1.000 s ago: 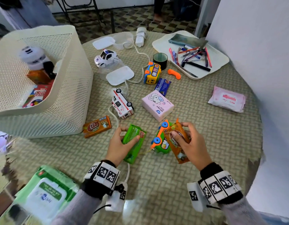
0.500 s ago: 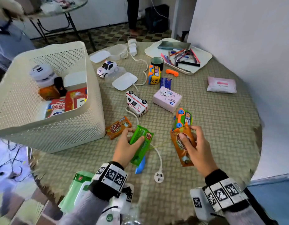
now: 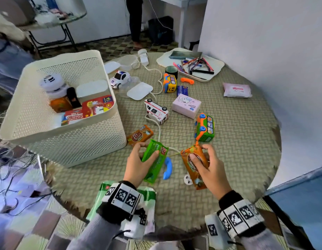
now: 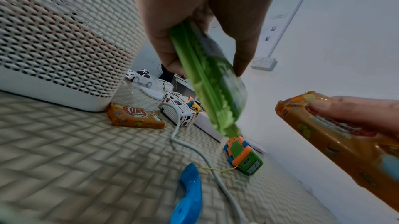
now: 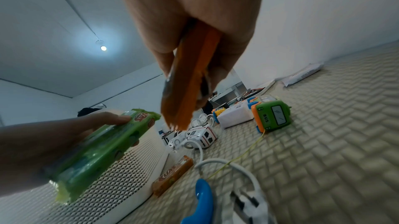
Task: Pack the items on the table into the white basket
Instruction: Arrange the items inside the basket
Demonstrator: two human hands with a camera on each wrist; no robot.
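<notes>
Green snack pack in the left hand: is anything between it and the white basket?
Nothing visible. The green snack pack is lifted off the table, and the white basket beside it has an open top.

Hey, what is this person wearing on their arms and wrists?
Both arms are in grey sleeves with black cuffs. Each wrist carries a white band of black-and-white square tag markers, just behind the bare left hand and right hand. A white device hangs under each wrist, and a thin black cable runs from the left one.
</notes>
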